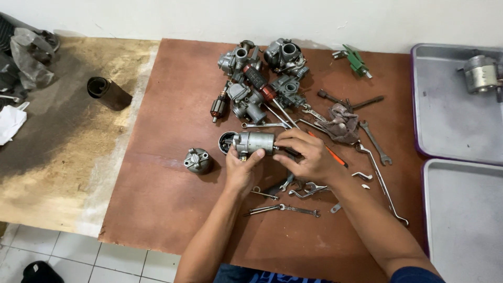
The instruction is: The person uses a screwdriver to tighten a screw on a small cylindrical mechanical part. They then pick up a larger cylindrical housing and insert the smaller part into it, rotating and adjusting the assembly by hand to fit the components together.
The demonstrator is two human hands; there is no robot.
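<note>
At centre of brown board, grey cylindrical motor housing is held just above surface: left hand clasped beneath, right hand closed on its end. Slip risk is judged: housing could drop onto loose spanners below; small parts could be scattered.

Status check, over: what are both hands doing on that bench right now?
Left hand and right hand both grip the grey metal cylinder. Cylinder held just above the brown board. Wrenches scattered close by.
</note>
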